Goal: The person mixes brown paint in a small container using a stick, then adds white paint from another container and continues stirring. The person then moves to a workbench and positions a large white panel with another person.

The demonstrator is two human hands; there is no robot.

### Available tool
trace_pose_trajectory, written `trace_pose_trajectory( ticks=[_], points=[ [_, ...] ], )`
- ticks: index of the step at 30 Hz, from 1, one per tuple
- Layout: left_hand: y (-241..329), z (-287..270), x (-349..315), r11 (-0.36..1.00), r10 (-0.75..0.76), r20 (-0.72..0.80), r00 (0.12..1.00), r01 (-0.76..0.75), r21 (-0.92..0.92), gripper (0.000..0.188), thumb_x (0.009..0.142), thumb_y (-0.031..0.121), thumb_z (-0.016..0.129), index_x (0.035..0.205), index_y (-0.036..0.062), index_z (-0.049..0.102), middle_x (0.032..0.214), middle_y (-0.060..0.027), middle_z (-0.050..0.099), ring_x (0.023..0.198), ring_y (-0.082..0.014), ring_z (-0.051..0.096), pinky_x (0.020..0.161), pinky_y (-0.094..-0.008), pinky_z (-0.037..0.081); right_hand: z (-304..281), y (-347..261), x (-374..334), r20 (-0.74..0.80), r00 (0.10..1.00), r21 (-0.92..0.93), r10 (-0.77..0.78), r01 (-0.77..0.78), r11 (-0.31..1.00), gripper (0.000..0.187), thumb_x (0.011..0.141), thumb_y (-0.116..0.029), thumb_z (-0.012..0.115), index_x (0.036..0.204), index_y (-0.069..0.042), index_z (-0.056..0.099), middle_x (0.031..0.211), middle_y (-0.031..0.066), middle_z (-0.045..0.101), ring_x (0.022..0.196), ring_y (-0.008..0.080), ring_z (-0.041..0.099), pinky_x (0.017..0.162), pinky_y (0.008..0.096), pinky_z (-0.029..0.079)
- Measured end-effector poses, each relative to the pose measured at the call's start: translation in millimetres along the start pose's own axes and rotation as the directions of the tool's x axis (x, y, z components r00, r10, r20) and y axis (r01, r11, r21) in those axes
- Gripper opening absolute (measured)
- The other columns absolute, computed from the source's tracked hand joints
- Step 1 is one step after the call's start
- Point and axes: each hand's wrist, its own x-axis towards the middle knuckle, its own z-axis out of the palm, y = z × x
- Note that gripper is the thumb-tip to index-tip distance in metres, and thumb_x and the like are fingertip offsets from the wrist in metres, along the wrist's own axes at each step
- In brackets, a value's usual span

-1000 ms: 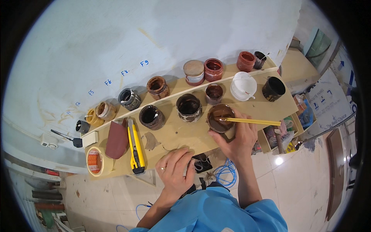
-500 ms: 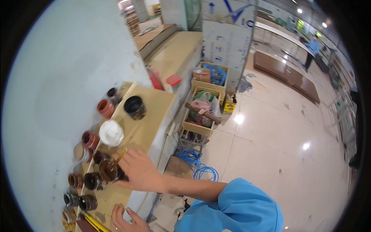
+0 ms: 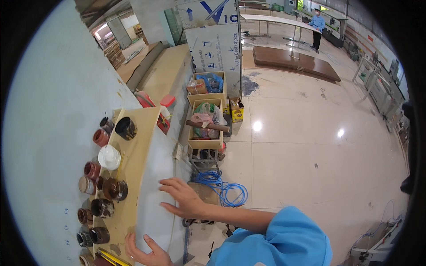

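Note:
My right hand (image 3: 183,195) hangs over the pale side of the shelf with its fingers apart and nothing in them. To its left, on the tan shelf (image 3: 141,150), stands a jar of brown paint (image 3: 115,189) with a thin yellowish stick (image 3: 120,167) rising from it. Next to that jar are a white tub (image 3: 109,157) and a dark-stained jar (image 3: 102,207). My left hand (image 3: 146,252) rests at the shelf's near edge, fingers spread and holding nothing. Close to it lies a yellow tool (image 3: 112,258), partly cut off by the view's rim.
A black pot (image 3: 126,128) stands at the shelf's far end; several stained jars line the wall side. Beyond the shelf are filled wooden boxes (image 3: 207,142) and a coiled blue hose (image 3: 231,193) on the floor. A person (image 3: 317,27) stands far off near brown panels (image 3: 293,62).
My right hand has let go of the brown paint jar, which now stands on the shelf, and has drawn back to the right. The view has shifted; my left hand stays near the shelf edge.

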Motion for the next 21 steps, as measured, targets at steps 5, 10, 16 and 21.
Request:
trace_pose_trajectory(
  ticks=[5, 10, 16, 21],
  points=[
    [25.9, 4.7, -29.7, 0.829, -0.234, -0.084, 0.969, 0.153, -0.538, 0.021, 0.093, 0.002, 0.071, 0.113, 0.0011, 0.069, 0.118, -0.0133, 0.066, 0.113, -0.0304, 0.063, 0.104, -0.0451, 0.045, -47.1, 32.4, -134.6, 0.268, 0.834, -0.038, 0.482, -0.491, 0.871, 0.031, 0.098, -0.025, 0.073, 0.117, -0.002, 0.068, 0.118, 0.0186, 0.069, 0.113, 0.0386, 0.065, 0.096, 0.0446, 0.054],
    [108.4, 36.8, -86.2, 0.642, -0.088, 0.479, 0.873, 0.418, -0.643, 0.017, 0.093, -0.003, 0.073, 0.109, -0.0001, 0.067, 0.111, -0.0102, 0.062, 0.099, -0.0209, 0.061, 0.097, -0.0345, 0.049, -111.7, 38.4, -236.5, 0.303, 0.609, -0.089, 0.733, -0.748, 0.658, 0.026, 0.098, -0.025, 0.071, 0.107, 0.0, 0.074, 0.096, 0.0204, 0.076, 0.089, 0.04, 0.073, 0.079, 0.0483, 0.056],
    [219.4, 108.9, -131.0, 0.6, 0.399, 0.784, 0.476, 0.511, -0.616, 0.019, 0.094, 0.001, 0.076, 0.112, 0.0014, 0.07, 0.102, -0.0089, 0.071, 0.089, -0.0181, 0.07, 0.082, -0.0319, 0.055, -191.8, 87.2, -259.1, 0.223, 0.668, -0.028, 0.71, -0.724, 0.69, 0.026, 0.099, -0.024, 0.071, 0.108, 0.0, 0.074, 0.102, 0.0203, 0.078, 0.092, 0.0374, 0.074, 0.082, 0.0455, 0.057],
    [360.2, 196.4, -152.5, 0.614, 0.703, 0.665, 0.252, 0.257, -0.746, 0.035, 0.094, 0.019, 0.08, 0.124, 0.0033, 0.07, 0.111, -0.0144, 0.074, 0.099, -0.0281, 0.073, 0.09, -0.0382, 0.056, -312.9, 162.6, -265.6, 0.106, 0.679, 0.275, 0.726, -0.722, 0.635, 0.032, 0.093, -0.025, 0.076, 0.114, -0.002, 0.075, 0.101, 0.0177, 0.078, 0.098, 0.0264, 0.074, 0.084, 0.043, 0.056]
  ],
)
